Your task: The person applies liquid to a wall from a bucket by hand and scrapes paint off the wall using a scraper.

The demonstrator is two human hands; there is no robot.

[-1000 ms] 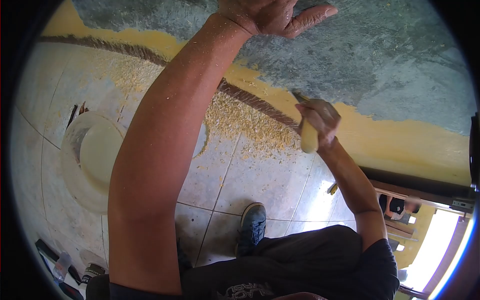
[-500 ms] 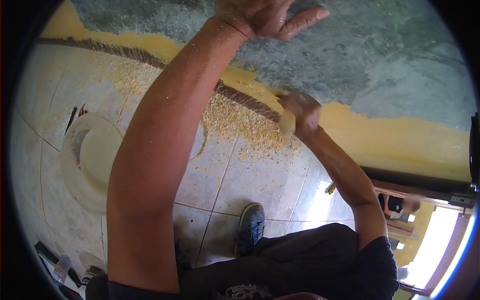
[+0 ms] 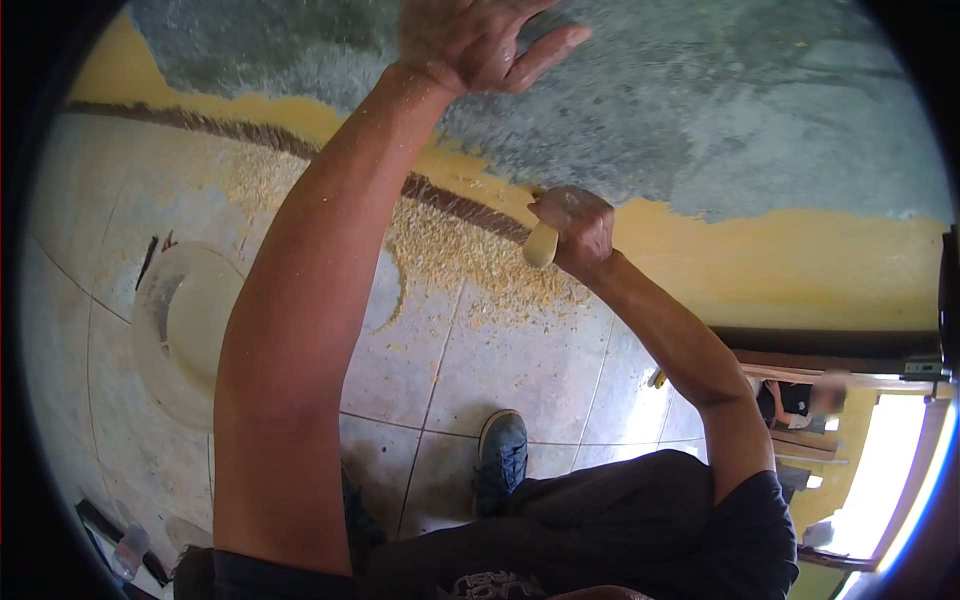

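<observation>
My left hand lies against the grey stripped wall, fingers and thumb spread, holding nothing. Lower on the wall, my right hand is wrapped around a scraper by its pale, rounded handle; the blade is hidden. It works at the yellow paint, just above the brown strip at the foot of the wall. Beneath it, yellow and whitish paint flakes cover the floor.
A pale round bucket stands left of my left arm, with a thin dark stick-like object beside it. A clear bottle is at the lower left. My shoe is on the tiles. Another person is far right.
Both hands appear further left in the view, partly because the camera has shifted. The right hand, blurred before, shows more sharply, still around the scraper. My left hand stays spread on the wall.
</observation>
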